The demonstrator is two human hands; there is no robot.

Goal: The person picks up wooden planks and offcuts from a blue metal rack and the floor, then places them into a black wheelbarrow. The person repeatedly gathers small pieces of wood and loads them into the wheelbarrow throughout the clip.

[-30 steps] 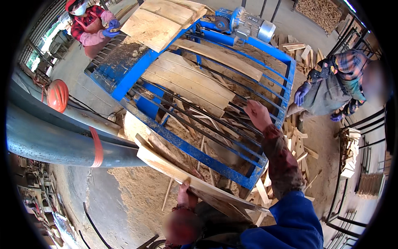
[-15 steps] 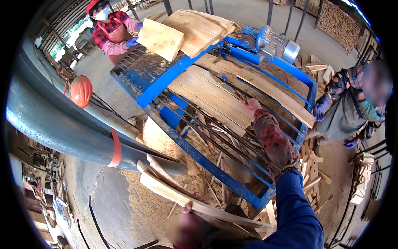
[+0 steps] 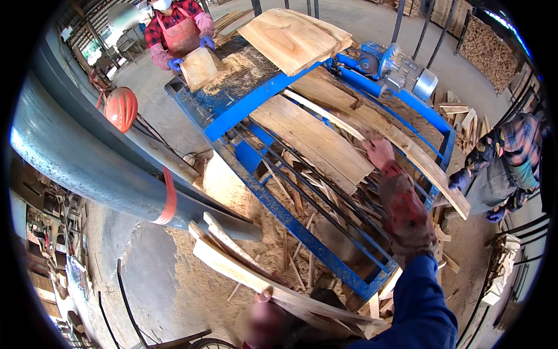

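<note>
My right hand [image 3: 381, 152] reaches over the blue metal frame [image 3: 302, 230], its fingers closed on the near end of a narrow wooden strip [image 3: 328, 119]. That strip lies apart from the wide sawn boards [image 3: 308, 136], which rest side by side on the frame's bars just left of the hand. At the bottom, my left hand [image 3: 265, 295] grips long curved wooden slabs [image 3: 229, 264]. Its thumb shows on the near side and fingertips on the far side; the rest is blurred. Beyond the strip, a long bark-edged board [image 3: 401, 139] extends past the frame's right end.
A co-worker [image 3: 180, 35] in blue gloves holds a wood block [image 3: 200, 68] at the sawdust-covered table; stacked boards [image 3: 293, 41] lie beside it. Another person [image 3: 505, 157] stands at right. A motor [image 3: 407, 72], a thick grey pipe [image 3: 116, 180] and an orange helmet [image 3: 121, 109] surround the frame.
The narrow strip now stands apart from the wide boards, in my right hand. The bark-edged board has slid toward the person at right. The far co-worker's block has come down and left onto the table.
</note>
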